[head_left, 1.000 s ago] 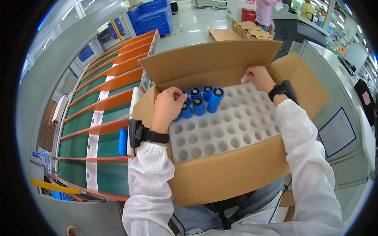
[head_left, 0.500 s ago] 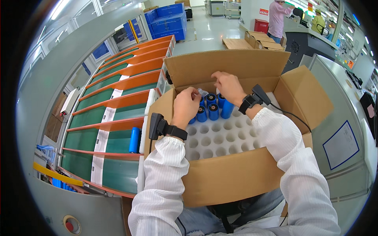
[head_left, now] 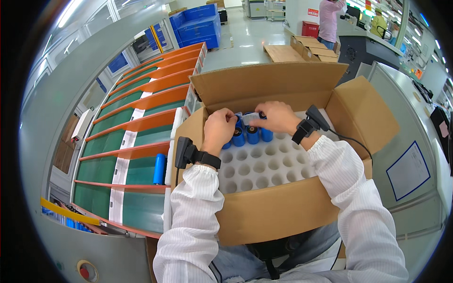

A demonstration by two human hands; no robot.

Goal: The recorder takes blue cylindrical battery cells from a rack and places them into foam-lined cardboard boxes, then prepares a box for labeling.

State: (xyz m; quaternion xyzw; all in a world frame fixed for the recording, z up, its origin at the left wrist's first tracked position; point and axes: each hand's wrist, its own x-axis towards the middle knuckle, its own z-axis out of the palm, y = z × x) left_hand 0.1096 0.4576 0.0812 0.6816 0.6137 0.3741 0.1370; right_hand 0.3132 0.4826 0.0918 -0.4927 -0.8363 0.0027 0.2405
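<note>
Several blue cylindrical battery cells (head_left: 253,136) stand upright in the far left part of a white foam tray (head_left: 283,155) with rows of round holes. The tray lies inside an open cardboard box (head_left: 278,214). Above the cells a small piece of clear plastic film (head_left: 250,118) stretches between my hands. My left hand (head_left: 220,128) is closed in a pinch at the film's left end, beside the leftmost cells. My right hand (head_left: 276,117) is closed on its right end, fingers curled over the far cells. Both hands hide some cells.
Left of the box runs a green conveyor (head_left: 99,170) with orange dividers (head_left: 137,122); one blue cell (head_left: 160,169) lies in a lane. A grey cabinet (head_left: 401,141) stands at right. Blue crates (head_left: 198,28) are behind. A person in pink (head_left: 328,21) stands far right.
My right hand has come down and nearer over the cells. The clear film, partly seen at my left fingers before, now spans both hands. The lone cell on the conveyor stays in its lane.
</note>
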